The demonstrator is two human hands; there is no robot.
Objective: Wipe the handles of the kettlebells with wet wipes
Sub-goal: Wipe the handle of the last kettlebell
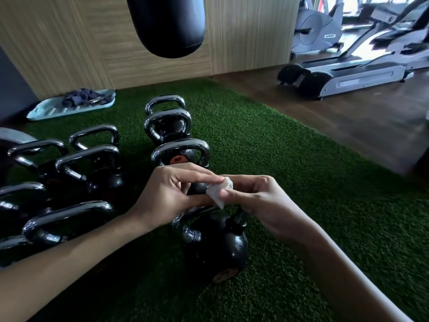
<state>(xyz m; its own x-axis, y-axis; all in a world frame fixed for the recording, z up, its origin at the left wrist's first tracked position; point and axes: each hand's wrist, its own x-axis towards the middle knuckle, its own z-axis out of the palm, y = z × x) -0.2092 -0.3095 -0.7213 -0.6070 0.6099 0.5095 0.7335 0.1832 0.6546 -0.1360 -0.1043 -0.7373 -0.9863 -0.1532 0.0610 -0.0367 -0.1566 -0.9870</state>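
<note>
Fingers [204, 181] on crumpled white wipe [217, 193]

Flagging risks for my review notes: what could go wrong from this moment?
1. The wipe is small and only pinched between the left hand and right hand; it could slip onto the turf and pick up dirt.
2. The kettlebells stand close together, so a handle may be skipped or knuckles knocked while wiping.

Dim foreground; overexposed daylight pours from the windows [350, 5] top right. Highlights glint on the kettlebell handles [181, 145]. Edges bend and blur.
</note>
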